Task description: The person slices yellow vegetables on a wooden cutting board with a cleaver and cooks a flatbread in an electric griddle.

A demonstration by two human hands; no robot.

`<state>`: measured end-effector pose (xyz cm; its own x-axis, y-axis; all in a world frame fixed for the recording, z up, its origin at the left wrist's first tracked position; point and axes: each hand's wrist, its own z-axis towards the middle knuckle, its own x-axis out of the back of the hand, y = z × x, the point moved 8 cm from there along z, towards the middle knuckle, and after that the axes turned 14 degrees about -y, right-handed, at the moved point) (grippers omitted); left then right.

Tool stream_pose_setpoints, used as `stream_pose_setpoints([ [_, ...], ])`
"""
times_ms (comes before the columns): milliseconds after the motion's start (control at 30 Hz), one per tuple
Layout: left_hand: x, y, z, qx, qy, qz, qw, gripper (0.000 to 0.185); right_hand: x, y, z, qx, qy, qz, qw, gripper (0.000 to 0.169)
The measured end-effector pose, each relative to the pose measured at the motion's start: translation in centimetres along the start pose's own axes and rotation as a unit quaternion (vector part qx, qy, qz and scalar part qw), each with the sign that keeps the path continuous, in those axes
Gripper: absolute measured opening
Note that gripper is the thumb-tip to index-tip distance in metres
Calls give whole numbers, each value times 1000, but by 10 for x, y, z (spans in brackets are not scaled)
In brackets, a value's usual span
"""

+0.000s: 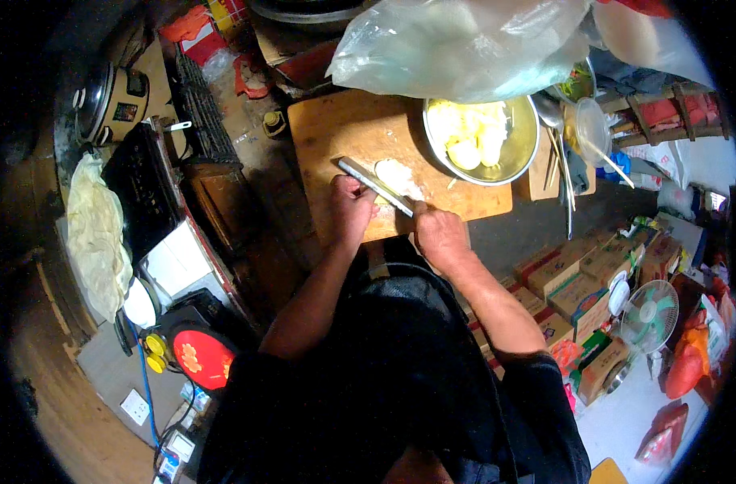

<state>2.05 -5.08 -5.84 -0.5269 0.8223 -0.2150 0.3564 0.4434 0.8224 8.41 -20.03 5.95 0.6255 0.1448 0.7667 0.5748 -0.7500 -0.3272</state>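
On a wooden cutting board (356, 130), my right hand (437, 233) grips the handle end of a kitchen knife (377, 184), whose blade points up and to the left. My left hand (353, 209) is at the blade's far part, with its fingers bent around a pale yellowish piece that the blade largely hides; what the piece is I cannot tell. Pale sliced food (398, 174) lies on the board just beyond the blade. At the board's right edge a metal bowl (528, 148) holds pale yellow peeled pieces and shreds.
A translucent plastic bag (440, 48) hangs over the bowl's far side. Right of the bowl are metal utensils (566, 181) and a plastic container (592, 130) with chopsticks. A small bottle (274, 123) stands left of the board. Cardboard boxes (576, 296) and a fan (649, 314) are at lower right.
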Motion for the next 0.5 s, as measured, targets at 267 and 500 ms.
stream_pose_setpoints([
  [267,-14,38,-13,-174,29,350,920,43,8,19,7,-11,-11,68,998,16],
  [500,-52,59,-34,-268,-109,659,694,41,8,23,3,-30,-21,90,995,18],
])
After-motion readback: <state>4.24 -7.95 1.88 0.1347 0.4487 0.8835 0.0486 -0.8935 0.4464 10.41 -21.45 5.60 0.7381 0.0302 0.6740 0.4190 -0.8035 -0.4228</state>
